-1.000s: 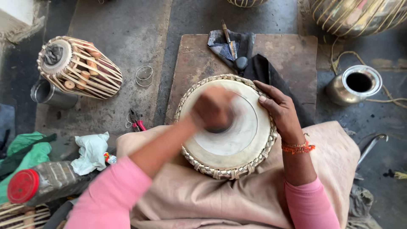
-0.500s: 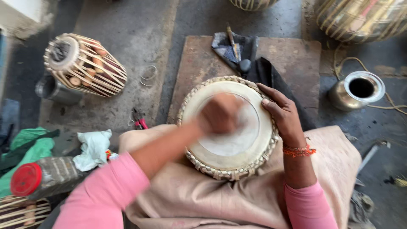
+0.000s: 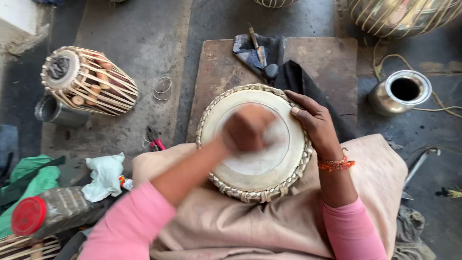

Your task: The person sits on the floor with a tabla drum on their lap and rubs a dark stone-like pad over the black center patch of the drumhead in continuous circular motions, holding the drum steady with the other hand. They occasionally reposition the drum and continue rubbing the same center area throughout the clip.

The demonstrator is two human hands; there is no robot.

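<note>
On the lap, over smooth beige cloth (image 3: pixel 269 226), sits a round drum (image 3: pixel 255 142): pale, matte skin head, rim of braided tan strapping, woven look all round. Pink sleeves on both arms. Left hand (image 3: pixel 248 127) is balled into a fist, fingers pressed together, sitting on the middle of the drum head; motion-blurred, cannot tell if anything is inside the grip. Right hand (image 3: pixel 315 123) lies spread on the right rim, fingers curved along the braid, thumb on the skin, steadying, pinching nothing. Orange beaded thread bracelet (image 3: pixel 337 164) on that wrist.

Left near corner: ribbed clear plastic bottle (image 3: pixel 53 212) with red cap lying on its side, crumpled white rag (image 3: pixel 103 175), green cloth (image 3: pixel 26 185). Just left of the lap, red-handled pliers (image 3: pixel 154 139) on the grey concrete floor (image 3: pixel 139 38).

Beyond the drum, a flat brown board (image 3: pixel 221 67), worn surface, with dark black cloth (image 3: pixel 298 82) touching the drum's far edge. Further on it a small hammer (image 3: pixel 262 55) with wooden handle and dark head lies on folded blue-grey fabric.

Right: shiny steel pot (image 3: pixel 402 91), round mouth, narrow neck. Left far: second drum (image 3: pixel 86 79) on its side, barrel shape, laced straps with wooden pegs, beside a metal cup (image 3: pixel 53 111). Thin wire rings (image 3: pixel 162 88) near it. Top right edge: large shiny metal drum body (image 3: pixel 399 17) with pale lacing, partly cut off.
</note>
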